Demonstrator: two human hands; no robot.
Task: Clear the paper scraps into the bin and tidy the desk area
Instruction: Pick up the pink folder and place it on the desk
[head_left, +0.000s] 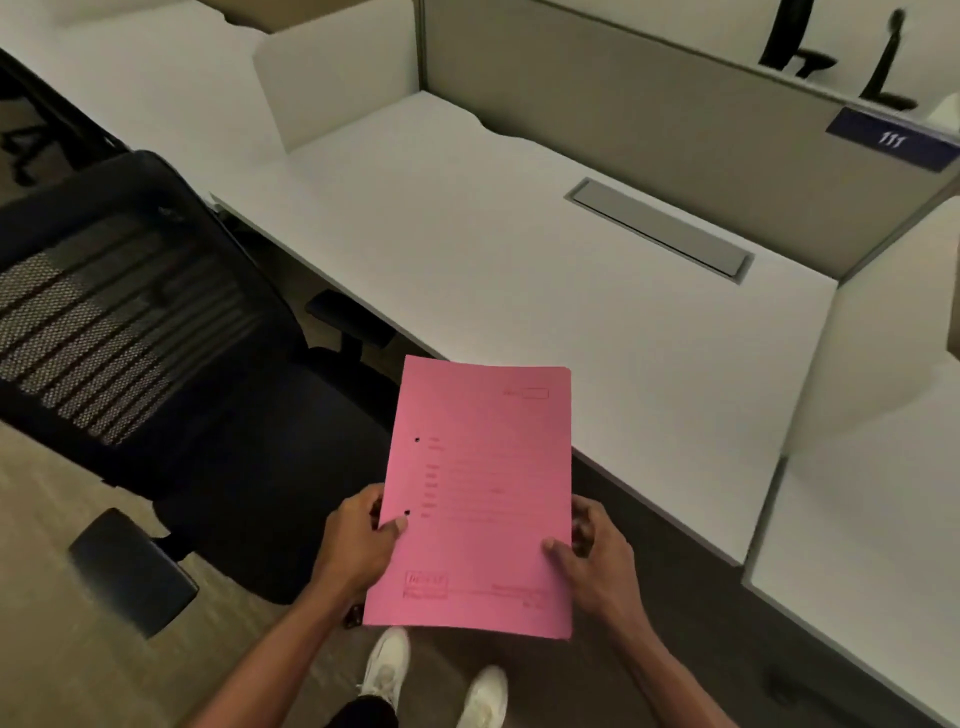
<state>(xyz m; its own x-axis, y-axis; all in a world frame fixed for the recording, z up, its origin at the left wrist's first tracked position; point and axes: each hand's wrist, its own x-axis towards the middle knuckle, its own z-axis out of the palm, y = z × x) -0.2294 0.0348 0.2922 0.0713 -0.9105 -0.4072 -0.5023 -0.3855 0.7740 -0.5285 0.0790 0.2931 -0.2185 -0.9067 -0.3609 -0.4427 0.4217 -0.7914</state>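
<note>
Pink folder (475, 493) held by both side edges, left hand (358, 540) and right hand (597, 551) fingers clamped on it, flat and face-up in front of the desk (519, 270), likely squaring it for set-down. No scraps or bin visible.

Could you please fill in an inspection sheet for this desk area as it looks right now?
Surface: white desk, bare, with a closed grey cable hatch.
Job's things: pink folder held in front of the desk edge; no paper scraps or bin seen.
Clutter: nothing seen.
Hands: left hand and right hand grip the folder's opposite edges.
Cables: nothing seen.
Surroundings: black mesh office chair left of the desk; grey partition with a blue sign.
</note>
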